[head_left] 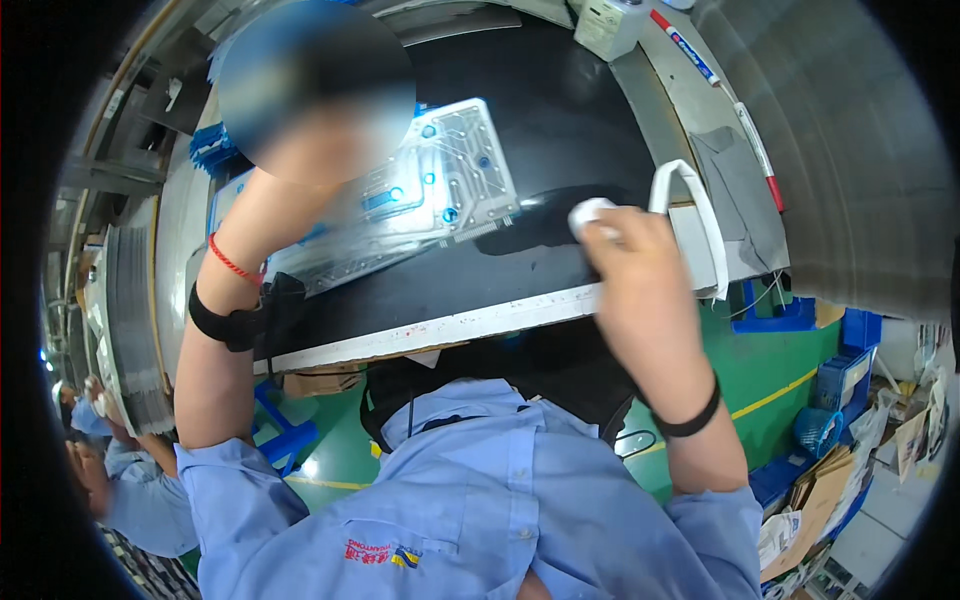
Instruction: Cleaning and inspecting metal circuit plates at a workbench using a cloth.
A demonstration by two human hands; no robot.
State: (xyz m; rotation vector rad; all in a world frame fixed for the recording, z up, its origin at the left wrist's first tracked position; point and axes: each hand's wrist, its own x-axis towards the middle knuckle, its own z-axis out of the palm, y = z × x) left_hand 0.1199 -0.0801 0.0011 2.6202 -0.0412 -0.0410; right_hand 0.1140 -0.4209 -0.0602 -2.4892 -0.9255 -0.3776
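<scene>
My right hand (640,270) is closed on a small white wad (590,212), perhaps cloth or paper, just above the black table top (560,130) near its right edge. A flat, silvery panel (470,165) with raised channels and blue round spots lies at an angle on that top. It has a glossy, see-through look, and a comb-like row of teeth runs along its near edge. My left hand (320,150) reaches over the panel's left part. A blurred round patch covers its fingers, so their hold is hidden.
At the far right stands a white plastic bottle (608,28). Two markers, one red and blue (685,47) and one white and red (758,155), lie beside a white curved strip (690,190). Stacked grey sheets (130,310) stand left. Another person (140,480) works at lower left.
</scene>
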